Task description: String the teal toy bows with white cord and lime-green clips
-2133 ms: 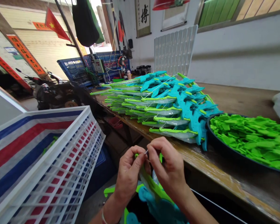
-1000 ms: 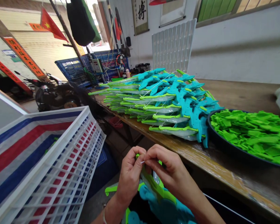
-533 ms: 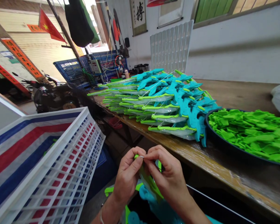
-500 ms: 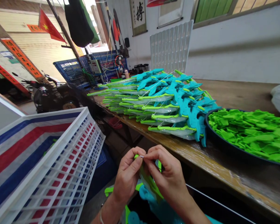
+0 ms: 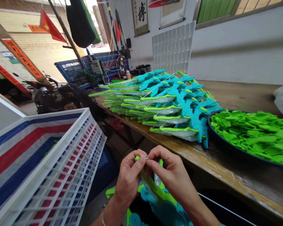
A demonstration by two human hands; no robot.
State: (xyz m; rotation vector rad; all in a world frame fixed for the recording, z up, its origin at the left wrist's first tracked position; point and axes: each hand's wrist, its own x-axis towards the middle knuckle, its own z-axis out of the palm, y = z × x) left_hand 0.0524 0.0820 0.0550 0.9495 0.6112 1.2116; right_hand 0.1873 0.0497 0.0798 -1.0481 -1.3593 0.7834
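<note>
Low in front of me, my left hand (image 5: pixel 129 177) is closed round the tip of a lime-green bow limb (image 5: pixel 153 186), part of a toy crossbow with a teal body (image 5: pixel 166 211). My right hand (image 5: pixel 173 174) pinches a small loop of white string (image 5: pixel 146 158) at that tip, its fingertips close against the left thumb. A length of white string (image 5: pixel 223 207) runs off from beneath my right forearm to the lower right. The hands hide part of the limb. More green and teal parts lie below my wrists, partly covered.
A pile of teal-and-green toy crossbows (image 5: pixel 182 102) lies on the wooden table (image 5: pixel 245 94). Beside it stands a dark round tub (image 5: pixel 223 150) full of green plastic parts (image 5: pixel 252 135). A white mesh crate (image 5: pixel 68 169) with a striped liner (image 5: pixel 35 138) stands to my left.
My hands remain together at the limb tip. My right hand has turned slightly, its wrist shifting right, and the string loop has moved a little right. More of the green limb shows below.
</note>
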